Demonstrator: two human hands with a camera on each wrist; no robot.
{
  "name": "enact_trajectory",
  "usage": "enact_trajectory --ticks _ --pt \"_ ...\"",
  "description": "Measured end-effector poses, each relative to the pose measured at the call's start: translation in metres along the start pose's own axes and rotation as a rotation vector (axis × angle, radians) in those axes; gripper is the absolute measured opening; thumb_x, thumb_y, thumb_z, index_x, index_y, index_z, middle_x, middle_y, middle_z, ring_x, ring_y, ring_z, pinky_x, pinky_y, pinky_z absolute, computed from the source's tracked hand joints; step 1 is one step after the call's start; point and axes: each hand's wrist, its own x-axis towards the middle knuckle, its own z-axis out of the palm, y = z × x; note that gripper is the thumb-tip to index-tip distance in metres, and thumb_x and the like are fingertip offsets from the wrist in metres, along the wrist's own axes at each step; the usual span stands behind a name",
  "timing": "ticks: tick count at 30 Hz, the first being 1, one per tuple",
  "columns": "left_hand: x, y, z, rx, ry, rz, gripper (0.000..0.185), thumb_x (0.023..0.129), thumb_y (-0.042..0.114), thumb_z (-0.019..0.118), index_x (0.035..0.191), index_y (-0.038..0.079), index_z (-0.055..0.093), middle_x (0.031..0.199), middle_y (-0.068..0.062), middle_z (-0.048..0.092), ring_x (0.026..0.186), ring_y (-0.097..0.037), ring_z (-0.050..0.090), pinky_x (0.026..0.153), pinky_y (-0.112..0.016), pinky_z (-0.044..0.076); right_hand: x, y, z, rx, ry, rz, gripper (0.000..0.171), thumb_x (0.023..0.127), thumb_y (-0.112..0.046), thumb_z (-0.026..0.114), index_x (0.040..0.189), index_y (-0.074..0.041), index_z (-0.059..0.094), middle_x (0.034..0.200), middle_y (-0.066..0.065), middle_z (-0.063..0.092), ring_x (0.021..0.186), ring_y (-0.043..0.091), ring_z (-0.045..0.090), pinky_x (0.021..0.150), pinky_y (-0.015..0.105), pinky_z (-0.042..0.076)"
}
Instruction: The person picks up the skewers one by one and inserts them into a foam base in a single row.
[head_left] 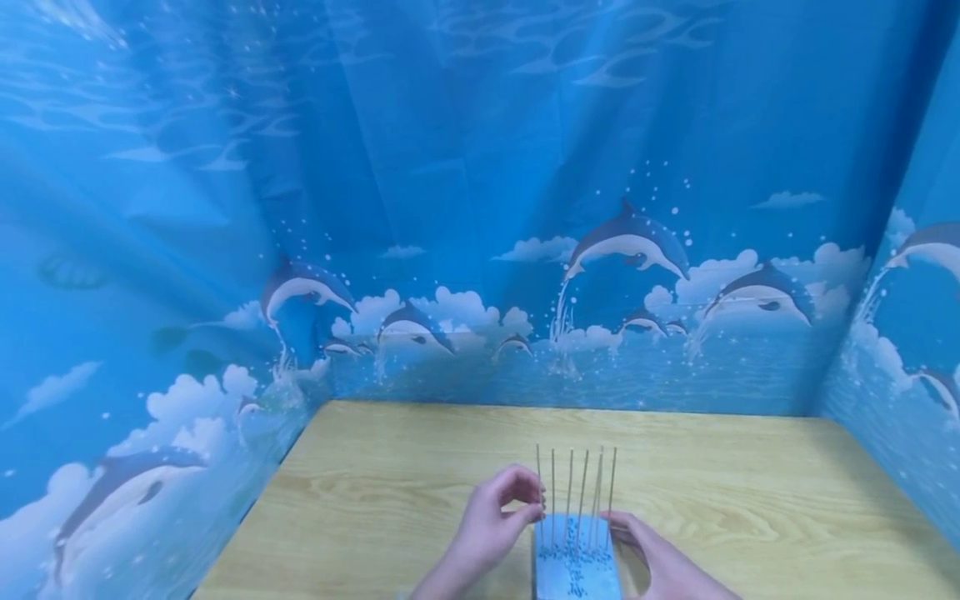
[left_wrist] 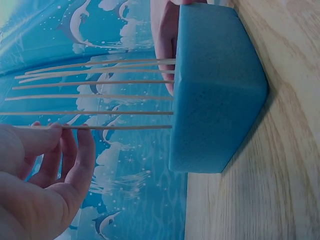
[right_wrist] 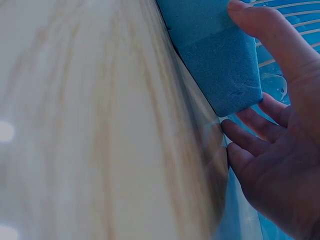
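Note:
A pale blue foam block (head_left: 555,579) with dark specks on its top rests on the table. Several thin wooden sticks (head_left: 570,492) stand upright in it, in a loose row; two at the right lean close together. My left hand (head_left: 487,521) pinches the leftmost stick (left_wrist: 125,128) between thumb and fingers, partway up its length. In the left wrist view its lower end meets the foam. At the block's right side, my right hand (head_left: 660,562) holds the foam, its thumb (right_wrist: 265,25) on the block and the other fingers around the far corner.
The wood-grain table (head_left: 375,475) reaches back to a blue curtain (head_left: 465,183) printed with dolphins and clouds. More of this curtain hangs along the left and right sides.

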Motion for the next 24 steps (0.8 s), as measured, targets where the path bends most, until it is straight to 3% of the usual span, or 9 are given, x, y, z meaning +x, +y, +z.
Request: enact_trajectory --ticks 5,10,17,20,24 --pt "0.0001 -0.0024 0.005 0.024 -0.014 0.001 0.023 0.083 -0.01 0.065 0.102 0.003 0.063 0.097 -0.012 0.067 0.09 -0.007 0.065 0.079 -0.021 0.06 -0.0013 0.0 0.0007 -0.015 0.012 0.012 0.1 0.07 -0.03 0.09 0.149 -0.006 0.034 0.148 0.015 0.049 0.133 0.004 0.045 0.109 0.034 0.045" --pt "-0.0013 -0.0028 0.0051 0.019 0.027 -0.031 0.022 0.083 -0.01 0.065 0.102 0.002 0.063 0.095 -0.008 0.067 0.091 -0.011 0.066 0.079 -0.021 0.059 0.0002 -0.0007 0.002 -0.028 0.015 0.028 0.101 0.07 -0.031 0.09 0.149 -0.004 0.033 0.148 0.014 0.049 0.133 0.002 0.045 0.11 0.035 0.045" --pt "-0.0043 -0.0054 0.0028 0.01 0.018 0.0 0.023 0.083 -0.008 0.067 0.103 0.001 0.064 0.097 -0.01 0.068 0.091 -0.009 0.065 0.081 -0.022 0.06 0.0006 -0.0008 0.0025 -0.001 0.007 0.027 0.102 0.069 -0.031 0.09 0.149 -0.006 0.033 0.148 0.014 0.048 0.133 0.002 0.044 0.11 0.031 0.044" --pt "-0.0055 -0.007 0.0032 0.013 0.031 0.0 0.023 0.083 -0.006 0.068 0.104 0.002 0.065 0.098 -0.012 0.069 0.091 -0.01 0.066 0.081 -0.021 0.059 0.0002 -0.0019 0.0018 -0.016 -0.001 0.032 0.101 0.07 -0.031 0.09 0.149 -0.005 0.033 0.148 0.015 0.048 0.133 0.003 0.045 0.11 0.036 0.045" --pt "-0.0067 -0.0073 0.0041 0.004 0.038 -0.019 0.024 0.082 -0.004 0.07 0.105 0.003 0.066 0.099 -0.012 0.069 0.091 -0.009 0.066 0.081 -0.02 0.059 0.0007 -0.0044 0.0005 0.02 -0.042 0.108 0.098 0.073 -0.031 0.087 0.15 -0.007 0.032 0.15 0.015 0.046 0.132 -0.002 0.042 0.11 0.048 0.042"
